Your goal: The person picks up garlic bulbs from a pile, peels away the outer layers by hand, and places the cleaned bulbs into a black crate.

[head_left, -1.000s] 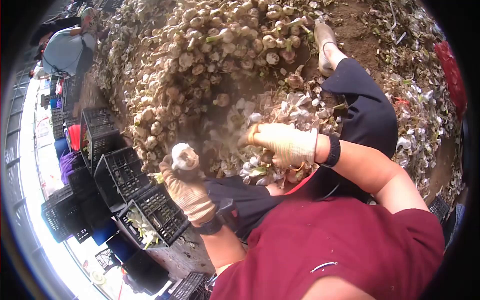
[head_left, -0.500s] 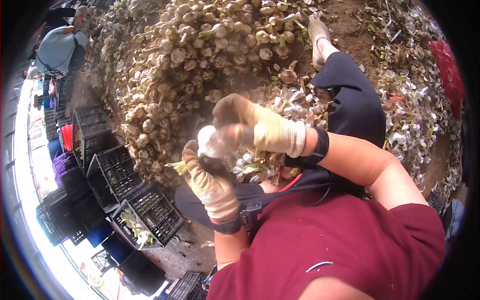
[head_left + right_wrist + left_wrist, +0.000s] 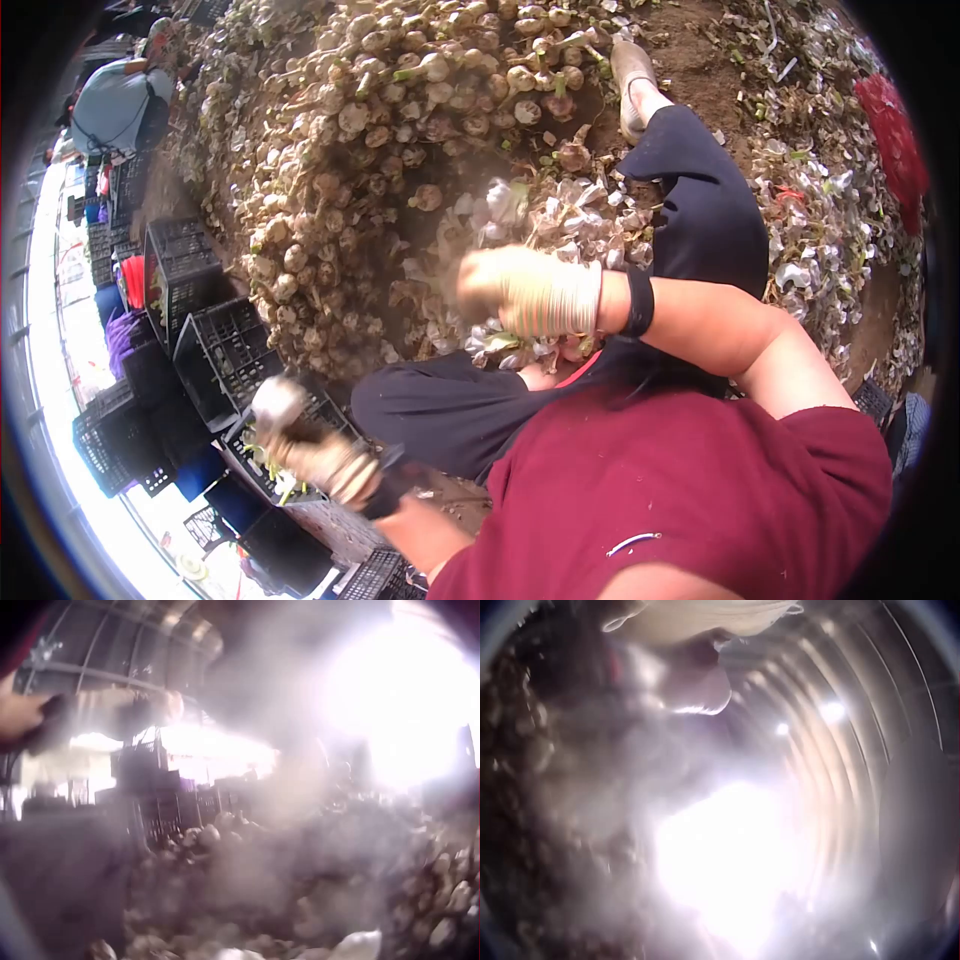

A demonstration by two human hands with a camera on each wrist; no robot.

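Note:
My gloved left hand (image 3: 325,462) grips a pale garlic bulb (image 3: 279,402), blurred by motion, over the crate (image 3: 262,480) that holds trimmed garlic with green stems. In the right wrist view the same left hand (image 3: 112,707) shows at the left edge. My gloved right hand (image 3: 525,290) hovers above the loose garlic skins (image 3: 590,222) between the legs; its fingers are blurred, and I cannot tell whether they hold anything. Glare and haze fill much of the left wrist view.
A big heap of untrimmed garlic bulbs (image 3: 330,200) lies ahead. Several black crates (image 3: 228,345) stand along the left. More skins (image 3: 800,260) cover the ground at right, near a red net bag (image 3: 890,140). Another person (image 3: 115,105) sits at far left.
The left hand first brought the bulb to the right hand, which worked at it with its fingers. Now the left hand has swung out left and down with the bulb, and the hands are apart.

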